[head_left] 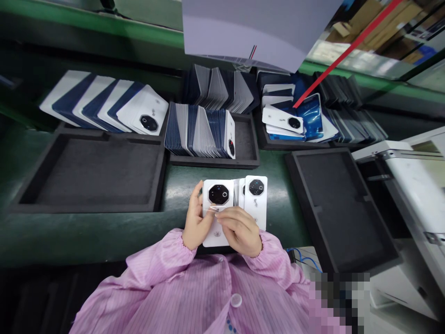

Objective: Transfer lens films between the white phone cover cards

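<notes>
At frame centre, left hand [194,227] and right hand [241,229], fingers clamped, hold three white plastic phone back covers [255,197]; three black foam trays [93,171] surround.

Both pink-sleeved arms meet close at the chest, left hand [195,227] cupped, right hand [241,232] pinching.

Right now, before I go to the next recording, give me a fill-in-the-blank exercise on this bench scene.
1. Both hands hold a small stack of white phone back covers above the ____ bench top.
2. The person's sleeves are ____.
3. The foam tray left of the hands is ____ in colour.
4. The left hand grips the stack's ____ edge.

Missing words: green; pink; black; left
</notes>
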A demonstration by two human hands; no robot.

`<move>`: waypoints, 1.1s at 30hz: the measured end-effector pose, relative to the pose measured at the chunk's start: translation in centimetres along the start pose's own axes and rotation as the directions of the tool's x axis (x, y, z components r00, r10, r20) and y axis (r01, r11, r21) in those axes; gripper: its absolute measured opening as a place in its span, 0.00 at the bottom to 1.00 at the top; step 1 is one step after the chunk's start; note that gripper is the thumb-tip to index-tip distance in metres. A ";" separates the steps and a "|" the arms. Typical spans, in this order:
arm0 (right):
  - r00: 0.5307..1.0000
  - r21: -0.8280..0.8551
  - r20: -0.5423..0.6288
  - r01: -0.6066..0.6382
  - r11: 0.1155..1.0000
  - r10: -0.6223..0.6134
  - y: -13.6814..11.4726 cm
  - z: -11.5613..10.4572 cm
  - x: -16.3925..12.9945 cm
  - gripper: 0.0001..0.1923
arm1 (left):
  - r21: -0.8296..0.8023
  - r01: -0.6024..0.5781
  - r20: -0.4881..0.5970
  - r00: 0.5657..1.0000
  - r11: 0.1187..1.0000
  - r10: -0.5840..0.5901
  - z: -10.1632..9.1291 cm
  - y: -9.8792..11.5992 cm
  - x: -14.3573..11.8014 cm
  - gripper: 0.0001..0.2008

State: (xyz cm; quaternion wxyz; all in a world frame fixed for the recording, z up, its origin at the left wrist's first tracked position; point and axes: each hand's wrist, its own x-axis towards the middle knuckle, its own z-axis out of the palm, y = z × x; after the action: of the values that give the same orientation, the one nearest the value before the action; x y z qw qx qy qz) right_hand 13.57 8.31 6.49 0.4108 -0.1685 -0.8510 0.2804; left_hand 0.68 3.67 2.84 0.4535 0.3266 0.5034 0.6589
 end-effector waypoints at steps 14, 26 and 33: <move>1.000 -0.014 -0.004 -0.025 1.000 0.025 0.1 0.0 0.0 0.18 | -0.024 0.010 -0.005 1.000 1.000 -0.010 0.0 -0.1 0.0 0.32; 0.844 -0.177 -0.009 -0.529 0.830 0.536 1.5 -1.6 0.5 0.24 | -0.123 0.098 -0.016 0.995 0.988 -0.101 0.4 0.1 -0.2 0.35; 0.644 0.205 -0.004 -0.748 0.631 0.765 2.8 -4.8 -0.8 0.12 | -0.142 0.090 -0.027 0.995 0.986 -0.094 0.2 -0.1 -0.1 0.31</move>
State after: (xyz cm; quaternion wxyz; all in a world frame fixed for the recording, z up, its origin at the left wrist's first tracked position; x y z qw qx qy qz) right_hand 17.98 11.71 6.75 0.3070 -0.4836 -0.6523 0.4964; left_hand 0.90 3.68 2.85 0.4969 0.2593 0.4778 0.6765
